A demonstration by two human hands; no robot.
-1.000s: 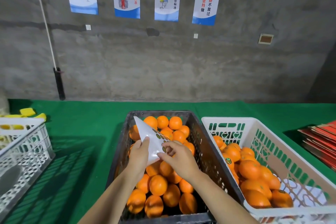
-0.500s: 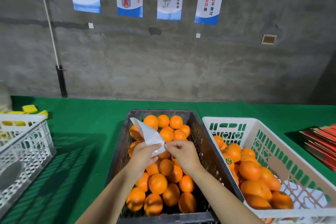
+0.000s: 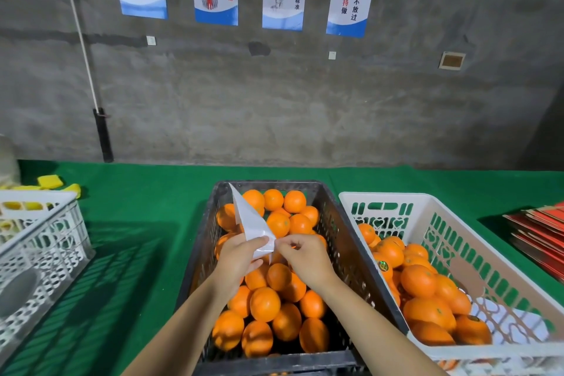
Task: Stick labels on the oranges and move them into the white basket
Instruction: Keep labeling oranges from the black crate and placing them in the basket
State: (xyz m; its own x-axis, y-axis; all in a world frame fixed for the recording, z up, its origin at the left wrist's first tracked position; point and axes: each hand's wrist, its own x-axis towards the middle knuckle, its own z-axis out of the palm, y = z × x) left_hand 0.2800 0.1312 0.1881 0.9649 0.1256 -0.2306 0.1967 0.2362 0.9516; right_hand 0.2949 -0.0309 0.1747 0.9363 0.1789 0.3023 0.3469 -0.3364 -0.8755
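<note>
A dark crate [image 3: 341, 241] in front of me is full of oranges [image 3: 265, 304]. Above it my left hand [image 3: 236, 259] holds a white label sheet [image 3: 250, 223] that sticks up and back, its blank side toward me. My right hand [image 3: 305, 256] pinches at the sheet's lower right edge, thumb and forefinger together; whether a label sits between them is hidden. To the right, the white basket [image 3: 457, 235] holds several oranges [image 3: 418, 281], one with a round sticker [image 3: 385, 265].
A second white basket [image 3: 39, 247] stands at the left on the green cloth [image 3: 137, 223], with yellow sponges [image 3: 50, 181] behind it. A stack of red cards [image 3: 540, 235] lies at the right edge. A concrete wall with posters rises behind the table.
The sheet has turned so its sticker side faces away. My right hand moved from the sheet's face to its lower edge, and both hands rose slightly.
</note>
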